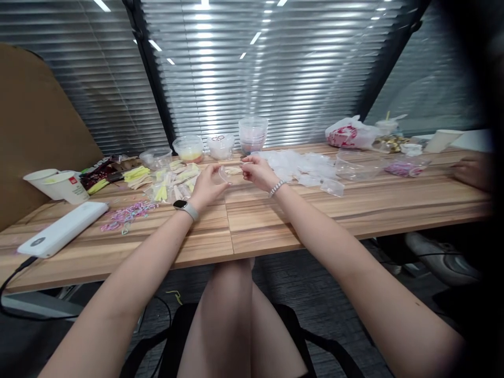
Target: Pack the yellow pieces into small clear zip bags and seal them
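Note:
Above the table's middle, a small clear plastic bag (225, 175) with a pale yellowish strip (234, 170) at it spans the gap between my hands. My left hand (209, 185) grips the bag's near edge between thumb and fingers. Fingertips pinched together, my right hand (259, 172) holds the bag's other side; exactly what lies in the pinch is too small to tell. Left of my left hand lie filled clear bags (173, 186) with yellow and pale strips. A spread pile of flat clear bags (301, 165) lies just beyond my right hand.
Small coloured bands (132, 214), a white power bank (65, 228) and paper cups (71, 187) are at left. Clear tubs (188, 149) line the back. At right are a plastic tub (358, 164), a bag of pink bands (405, 166) and another person's hand (474, 172).

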